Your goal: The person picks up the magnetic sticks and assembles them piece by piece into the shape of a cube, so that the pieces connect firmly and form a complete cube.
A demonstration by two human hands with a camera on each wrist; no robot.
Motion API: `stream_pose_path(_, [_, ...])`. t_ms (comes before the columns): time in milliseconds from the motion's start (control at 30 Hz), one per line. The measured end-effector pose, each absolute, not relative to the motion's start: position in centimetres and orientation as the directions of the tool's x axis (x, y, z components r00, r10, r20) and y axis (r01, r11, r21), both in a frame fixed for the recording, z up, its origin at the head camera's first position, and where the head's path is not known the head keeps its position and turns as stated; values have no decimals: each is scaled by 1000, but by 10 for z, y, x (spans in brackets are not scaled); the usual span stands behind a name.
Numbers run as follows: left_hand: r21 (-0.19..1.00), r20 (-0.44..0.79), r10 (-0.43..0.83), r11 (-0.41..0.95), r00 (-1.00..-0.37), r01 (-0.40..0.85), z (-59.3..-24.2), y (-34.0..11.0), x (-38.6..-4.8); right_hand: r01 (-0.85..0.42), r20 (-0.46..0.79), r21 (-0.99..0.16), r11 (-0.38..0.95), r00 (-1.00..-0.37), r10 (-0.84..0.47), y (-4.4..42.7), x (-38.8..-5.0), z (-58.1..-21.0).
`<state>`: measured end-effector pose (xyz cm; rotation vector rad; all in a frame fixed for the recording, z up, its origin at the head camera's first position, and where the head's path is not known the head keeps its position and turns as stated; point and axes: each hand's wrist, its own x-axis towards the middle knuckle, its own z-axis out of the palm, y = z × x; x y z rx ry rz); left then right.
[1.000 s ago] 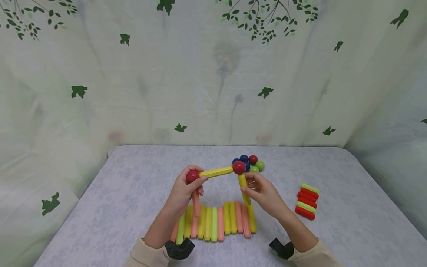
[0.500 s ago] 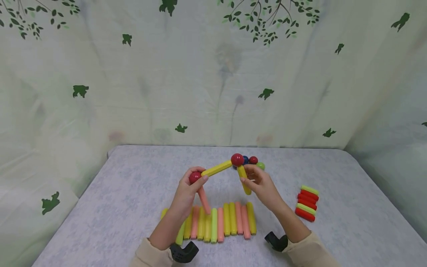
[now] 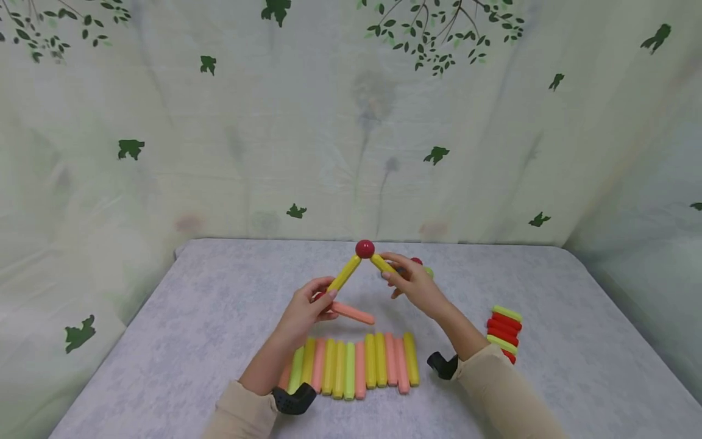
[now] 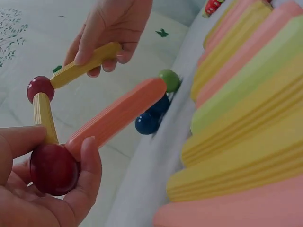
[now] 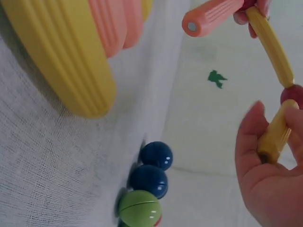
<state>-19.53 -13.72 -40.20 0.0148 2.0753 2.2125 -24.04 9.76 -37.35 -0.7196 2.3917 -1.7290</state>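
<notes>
A chain of ball-and-stick toy pieces hangs between both hands above the table. My left hand [image 3: 307, 311] grips a red ball [image 4: 54, 169] in its fingers. From that ball run one yellow stick [image 3: 344, 274] and one pink stick [image 3: 353, 313], whose far end is free and shows a silvery disc in the right wrist view. The yellow stick slopes up to a second red ball [image 3: 364, 249] at the peak. A second yellow stick [image 4: 87, 61] comes down from this peak, and my right hand [image 3: 414, 283] pinches it between thumb and fingers.
Below the hands lies a row of yellow, pink and green sticks [image 3: 349, 369], partly behind the left forearm. Blue balls [image 5: 149, 180] and a green ball [image 5: 140, 208] sit behind the right hand. Short red and green rods [image 3: 503, 329] lie at the right, near the right sleeve.
The peak ball has risen and moved left, and the two yellow sticks now form a steeper angle. The right hand moved left and up; the pink stick swung from hanging down to pointing right.
</notes>
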Motion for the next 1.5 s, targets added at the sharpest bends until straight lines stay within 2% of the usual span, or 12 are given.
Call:
stream_pose_path(167, [993, -101, 115, 72, -988, -93, -414, -142, -209, -296, 173, -931, 211, -872, -459, 94, -250, -370])
stream_pose_path(333, [962, -141, 121, 253, -983, -107, -417, -145, -219, -246, 122, -933, 263, -903, -411, 90, -270, -387])
stream_pose_path(433, [930, -165, 134, 350, -977, -109, -418, -148, -225, -227, 108, -936, 268, -912, -395, 85, -278, -393])
stream_pose_path(567, [867, -183, 138, 490, -973, -93, -418, -152, -233, -192, 97, -958, 212, -915, -391, 78, -282, -396])
stream_pose_path(733, [806, -224, 109, 579, -969, -121, -412, -152, -241, -114, 51, -975, 189, -950, -309, 70, -286, -399])
stream_pose_path(867, [801, -112, 88, 598, -990, -37, -405, -145, -253, -67, 29, -988, 139, -965, -259, 68, -288, -401])
stream_pose_path(967, [755, 66, 120, 643, -991, 128, -402, -137, -266, -65, 37, -993, 101, -967, -253, 67, -289, -401])
stream_pose_path(1100, [642, 263, 214, 689, -941, 336, -400, -127, -281, -88, 63, -993, 82, -961, -270, 67, -289, -401])
stream_pose_path(1200, [588, 339, 263, 691, -903, 421, -398, -123, -288, -102, 73, -991, 84, -951, -300, 68, -289, -400])
stream_pose_path(1267, [571, 363, 274, 689, -890, 446, -398, -122, -291, -104, 71, -991, 88, -945, -319, 70, -290, -400])
stream_pose_path(1400, [579, 364, 232, 703, -902, 414, -398, -124, -293, -124, 83, -985, 119, -951, -298, 81, -296, -402])
stream_pose_path(1500, [603, 357, 179, 705, -917, 372, -400, -128, -294, -177, 98, -936, 305, -961, -259, 89, -302, -404])
